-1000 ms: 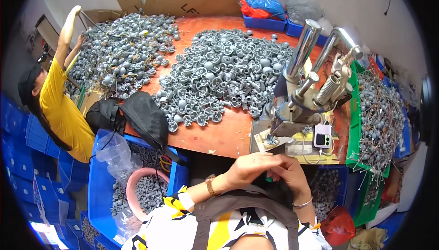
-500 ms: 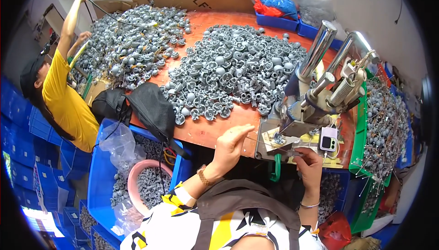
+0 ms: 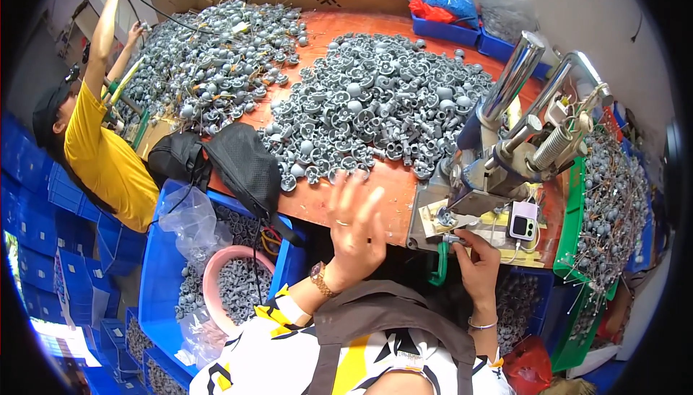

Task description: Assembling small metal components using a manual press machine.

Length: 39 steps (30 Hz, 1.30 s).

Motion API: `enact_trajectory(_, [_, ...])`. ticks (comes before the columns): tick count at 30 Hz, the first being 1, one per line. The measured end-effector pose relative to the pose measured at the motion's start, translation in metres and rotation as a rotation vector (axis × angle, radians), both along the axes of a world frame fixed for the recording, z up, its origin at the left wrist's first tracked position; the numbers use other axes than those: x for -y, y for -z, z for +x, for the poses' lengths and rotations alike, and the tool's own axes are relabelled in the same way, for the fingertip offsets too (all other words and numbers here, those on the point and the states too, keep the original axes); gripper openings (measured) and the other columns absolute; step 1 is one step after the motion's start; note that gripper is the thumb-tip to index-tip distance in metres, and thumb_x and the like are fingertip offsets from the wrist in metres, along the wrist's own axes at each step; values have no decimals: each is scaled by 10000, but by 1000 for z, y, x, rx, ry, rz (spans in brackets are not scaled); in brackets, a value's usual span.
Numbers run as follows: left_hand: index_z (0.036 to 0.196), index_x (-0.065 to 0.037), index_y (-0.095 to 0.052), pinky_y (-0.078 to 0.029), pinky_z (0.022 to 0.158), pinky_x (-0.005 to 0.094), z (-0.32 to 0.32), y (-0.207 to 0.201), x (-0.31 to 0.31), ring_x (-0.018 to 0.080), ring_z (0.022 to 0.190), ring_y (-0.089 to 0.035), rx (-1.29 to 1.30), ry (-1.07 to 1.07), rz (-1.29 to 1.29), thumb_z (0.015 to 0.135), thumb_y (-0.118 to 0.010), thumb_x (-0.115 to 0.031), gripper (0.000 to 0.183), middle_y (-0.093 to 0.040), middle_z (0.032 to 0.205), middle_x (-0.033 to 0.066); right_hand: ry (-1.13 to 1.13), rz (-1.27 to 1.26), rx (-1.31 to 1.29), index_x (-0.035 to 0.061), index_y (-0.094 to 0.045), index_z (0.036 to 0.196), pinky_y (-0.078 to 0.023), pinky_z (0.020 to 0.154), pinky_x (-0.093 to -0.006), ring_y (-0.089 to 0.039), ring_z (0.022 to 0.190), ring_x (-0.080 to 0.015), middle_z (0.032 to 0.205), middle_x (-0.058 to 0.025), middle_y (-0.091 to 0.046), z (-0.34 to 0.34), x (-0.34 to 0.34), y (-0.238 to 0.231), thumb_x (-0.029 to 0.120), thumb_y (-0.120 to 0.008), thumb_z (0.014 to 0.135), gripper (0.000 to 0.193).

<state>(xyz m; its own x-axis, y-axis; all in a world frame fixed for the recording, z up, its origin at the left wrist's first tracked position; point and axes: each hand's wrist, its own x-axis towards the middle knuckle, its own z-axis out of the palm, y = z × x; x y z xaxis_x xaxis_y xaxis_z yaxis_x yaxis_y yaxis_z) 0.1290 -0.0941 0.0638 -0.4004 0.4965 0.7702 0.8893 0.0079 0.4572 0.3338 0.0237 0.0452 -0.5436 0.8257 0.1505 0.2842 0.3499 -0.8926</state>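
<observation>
My left hand is raised over the front edge of the red-orange table, its fingers spread and nothing visible in them. Its fingertips reach toward the near edge of a heap of grey plastic parts. My right hand pinches a small grey part between thumb and fingers, just in front of a metal hand press. On the press's base plate sits another grey part, below the press head. My right fingers hide some of the held piece.
A white phone-like device lies right of the press. A green clamp hangs at the table edge. Green crates of wired parts stand right. A black bag and blue bin are left. A person in yellow works beyond.
My left hand has moved from beside the press to the left, its fingers now spreading. The right hand has shifted slightly left, still pinching near the press. The whole view has shifted a little.
</observation>
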Motion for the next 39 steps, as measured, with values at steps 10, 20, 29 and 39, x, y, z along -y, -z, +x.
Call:
enact_trajectory(10, [1091, -16, -644, -518, 685, 329, 41, 23, -16, 270, 804, -648, 428, 691, -353, 790, -731, -116, 329, -645, 890, 113, -296, 40, -82, 24, -678, 973, -414, 548, -245, -556, 604, -146, 781, -88, -644, -2, 4, -12, 8, -675, 797, 177])
enact_trajectory(20, [1029, -39, -662, -461, 587, 313, 36, 35, -37, 210, 599, -538, 400, 385, -394, 801, -709, -76, 236, -589, 871, 99, 3, 29, -122, 5, -671, 1027, -447, 559, -223, -564, 622, -65, 739, -44, -662, -22, -2, 24, 40, -695, 820, 211])
enact_trajectory(29, [949, -79, -676, -456, 586, 347, 28, 38, -63, 248, 644, -561, 417, 332, -431, 760, -748, -138, 211, -547, 784, 89, 96, 367, 109, 84, -640, 804, -449, 539, -380, -584, 608, -286, 678, -82, -598, -25, -3, 18, 139, -685, 799, 71])
enact_trajectory(39, [870, -66, -671, -476, 672, 380, 34, 39, -60, 298, 790, -599, 478, 305, -417, 699, -762, -60, 195, -549, 808, 123, 106, 61, 16, 16, -657, 900, -476, 595, -260, -610, 646, -115, 727, -51, -640, -15, -10, 26, 60, -671, 824, 89])
